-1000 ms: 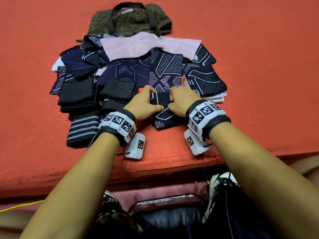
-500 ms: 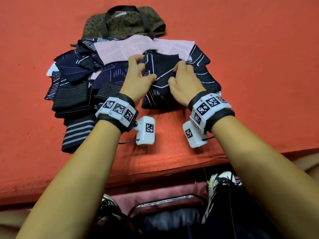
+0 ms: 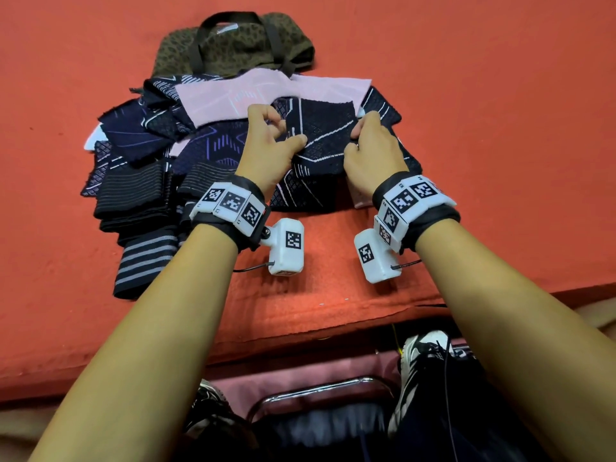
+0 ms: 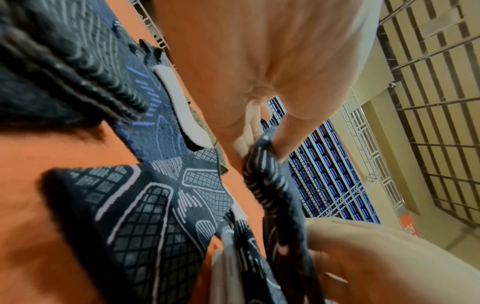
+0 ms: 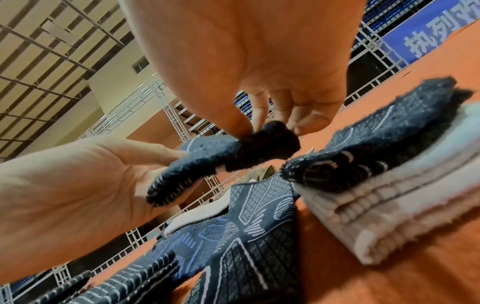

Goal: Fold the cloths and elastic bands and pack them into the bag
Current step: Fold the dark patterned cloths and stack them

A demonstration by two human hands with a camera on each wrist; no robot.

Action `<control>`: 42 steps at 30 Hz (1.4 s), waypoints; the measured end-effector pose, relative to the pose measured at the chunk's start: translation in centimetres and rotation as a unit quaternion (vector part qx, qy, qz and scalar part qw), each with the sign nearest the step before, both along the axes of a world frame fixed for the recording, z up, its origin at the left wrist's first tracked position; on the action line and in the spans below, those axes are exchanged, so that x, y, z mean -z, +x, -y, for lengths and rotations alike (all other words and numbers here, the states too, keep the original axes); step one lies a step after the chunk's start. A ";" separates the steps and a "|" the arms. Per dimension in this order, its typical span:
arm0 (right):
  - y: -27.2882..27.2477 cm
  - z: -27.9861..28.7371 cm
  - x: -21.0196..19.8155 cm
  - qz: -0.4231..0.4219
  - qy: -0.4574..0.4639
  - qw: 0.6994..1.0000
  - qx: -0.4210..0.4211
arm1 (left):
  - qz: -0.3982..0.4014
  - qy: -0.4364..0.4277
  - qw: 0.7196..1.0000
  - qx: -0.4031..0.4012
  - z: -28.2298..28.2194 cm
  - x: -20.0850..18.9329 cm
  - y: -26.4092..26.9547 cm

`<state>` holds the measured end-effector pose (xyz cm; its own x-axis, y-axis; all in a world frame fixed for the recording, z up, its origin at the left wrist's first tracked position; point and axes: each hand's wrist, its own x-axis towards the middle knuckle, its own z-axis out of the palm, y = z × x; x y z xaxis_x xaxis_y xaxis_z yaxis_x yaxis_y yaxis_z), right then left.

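Observation:
A dark navy patterned cloth (image 3: pixel 320 138) is held up above the pile between both hands. My left hand (image 3: pixel 276 135) pinches its left edge, and my right hand (image 3: pixel 363 135) pinches its right edge. In the left wrist view the cloth (image 4: pixel 270 185) hangs from my thumb and fingers. The right wrist view shows its bunched corner (image 5: pixel 265 144) in my fingertips. More navy and pink cloths (image 3: pixel 233 101) lie spread beneath. Folded striped elastic bands (image 3: pixel 133 195) sit at the left. The olive bag (image 3: pixel 233 45) lies beyond the pile.
A folded stack of white and navy cloths (image 5: pixel 376 195) lies under my right hand. The orange table (image 3: pixel 500 128) has bare surface on the right and near its front edge (image 3: pixel 300 328). Below the edge are a chair frame (image 3: pixel 316 391) and shoes.
Both hands lifted the navy cloth from the table's near side and carried it farther over the pile. The hands have spread apart, stretching the cloth between them.

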<state>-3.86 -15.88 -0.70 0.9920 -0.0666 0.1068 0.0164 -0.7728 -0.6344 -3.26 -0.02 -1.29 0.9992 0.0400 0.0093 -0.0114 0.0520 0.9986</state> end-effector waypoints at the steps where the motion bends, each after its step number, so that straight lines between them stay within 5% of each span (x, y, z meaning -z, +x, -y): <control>1: 0.0 0.0 0.1 0.003 -0.006 1.000 0.001 | -0.001 0.010 1.000 0.007 0.0 0.0 -0.1; 18: 0.0 2.3 -0.6 0.073 -0.033 0.995 0.056 | -0.046 0.067 0.996 0.041 2.4 0.8 0.0; 30: 0.3 5.8 0.0 0.045 -0.060 0.992 0.099 | -0.028 0.190 0.979 0.065 6.2 1.9 1.4; 42: 0.2 4.5 2.0 0.014 -0.149 0.989 0.014 | -0.039 0.234 0.968 0.078 6.4 3.4 1.6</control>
<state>-3.68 -20.41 -2.70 0.9865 -0.0557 0.1537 0.0068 -0.9254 -0.3788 -1.68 -6.37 -4.70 0.9910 -0.1022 -0.0861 0.0367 -0.4112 0.9108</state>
